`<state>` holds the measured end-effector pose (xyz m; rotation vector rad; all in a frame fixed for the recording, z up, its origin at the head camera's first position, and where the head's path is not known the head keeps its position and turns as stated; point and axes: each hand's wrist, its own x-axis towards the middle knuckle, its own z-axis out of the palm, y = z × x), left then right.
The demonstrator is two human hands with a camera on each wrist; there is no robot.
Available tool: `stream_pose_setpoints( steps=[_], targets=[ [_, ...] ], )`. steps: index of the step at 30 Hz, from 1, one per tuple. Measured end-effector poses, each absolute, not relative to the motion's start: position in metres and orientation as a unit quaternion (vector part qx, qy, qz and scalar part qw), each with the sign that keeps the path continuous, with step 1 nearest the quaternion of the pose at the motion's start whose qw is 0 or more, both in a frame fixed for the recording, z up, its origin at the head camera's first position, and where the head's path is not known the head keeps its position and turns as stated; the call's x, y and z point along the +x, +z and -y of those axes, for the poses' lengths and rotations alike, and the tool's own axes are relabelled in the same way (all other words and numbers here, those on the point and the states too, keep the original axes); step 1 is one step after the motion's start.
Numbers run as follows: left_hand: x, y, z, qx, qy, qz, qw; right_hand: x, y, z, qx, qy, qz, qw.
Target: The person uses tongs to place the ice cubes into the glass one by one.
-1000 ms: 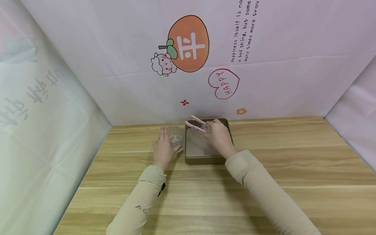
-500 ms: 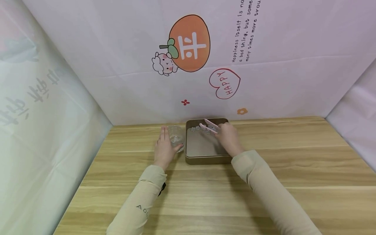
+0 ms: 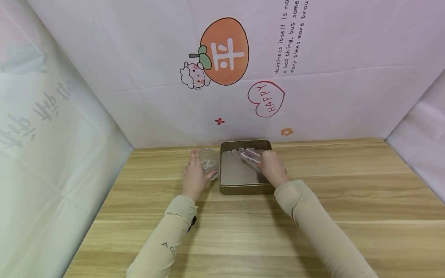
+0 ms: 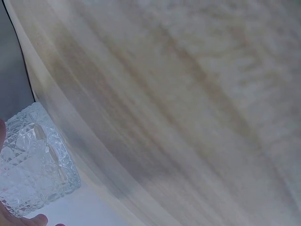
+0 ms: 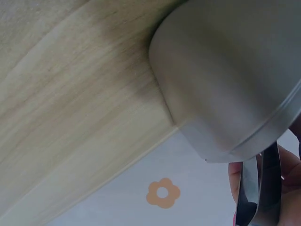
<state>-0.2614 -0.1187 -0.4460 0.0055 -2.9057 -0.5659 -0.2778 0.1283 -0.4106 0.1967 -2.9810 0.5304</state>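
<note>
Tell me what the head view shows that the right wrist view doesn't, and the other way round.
Only the head view: the left hand holding the glass, the clear cubes inside the tin, and the pink tips of the tongs. Only the right wrist view: the tongs' shiny metal section by the fingers and the tin's outer right side up close. Both: the right hand gripping the tongs, the tin, the wood tabletop and the orange flower on the wall.

Head view bright, shadows soft; wrist views dimmer, hazy.
</note>
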Motion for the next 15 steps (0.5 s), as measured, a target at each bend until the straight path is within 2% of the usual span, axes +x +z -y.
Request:
stream_pose_setpoints(
  steps=[15],
  targets=[
    [-0.2623,-0.4470,0.1186,0.003,-0.198,0.976,0.090,-0.2758,-0.4099,-0.1321,0.072,0.141,0.986,0.046]
  ],
)
